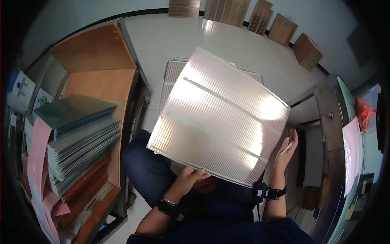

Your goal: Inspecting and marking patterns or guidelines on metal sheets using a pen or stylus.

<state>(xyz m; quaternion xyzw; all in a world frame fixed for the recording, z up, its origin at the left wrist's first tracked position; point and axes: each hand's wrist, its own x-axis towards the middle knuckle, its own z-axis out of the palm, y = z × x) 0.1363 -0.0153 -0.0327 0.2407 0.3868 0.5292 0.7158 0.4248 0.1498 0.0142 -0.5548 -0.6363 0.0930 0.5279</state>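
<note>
A large, shiny, finely ribbed panel with pale green strips across it lies tilted in front of me, over my lap. My left hand grips its near edge, thumb on top. Beside the panel's right edge is my right hand, palm turned inward. A slim white stick rests in its fingers; its exact kind is too small to tell. Behind the panel, partly covered by it, are similar ribbed sheets.
At left, a wooden rack holds a thick stack of thin grey-green sheets, with pink film hanging beside it. To the right stands a desk with a red plastic bag. Several brown boards lean against the far wall.
</note>
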